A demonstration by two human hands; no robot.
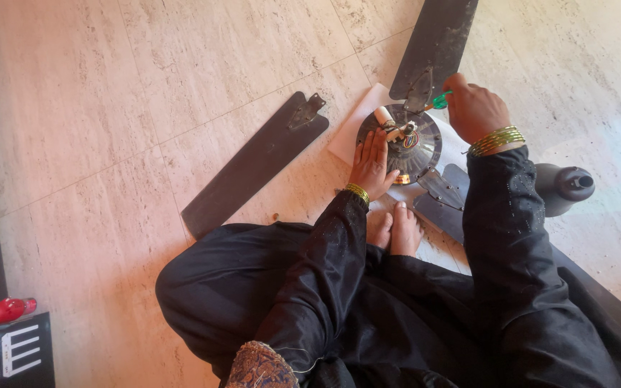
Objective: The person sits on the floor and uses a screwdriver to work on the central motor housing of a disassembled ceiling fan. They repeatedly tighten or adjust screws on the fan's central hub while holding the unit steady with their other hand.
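Sitting on the floor, I press my flat, open left hand on the round fan motor. My right hand holds a green screwdriver at the blade.

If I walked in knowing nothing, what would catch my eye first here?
Probably the round ceiling fan motor on the pale stone floor, with the left hand pressed flat on its edge. At its far side the right hand holds a green-handled screwdriver by a dark blade's bracket, and a loose blade lies apart to the left.
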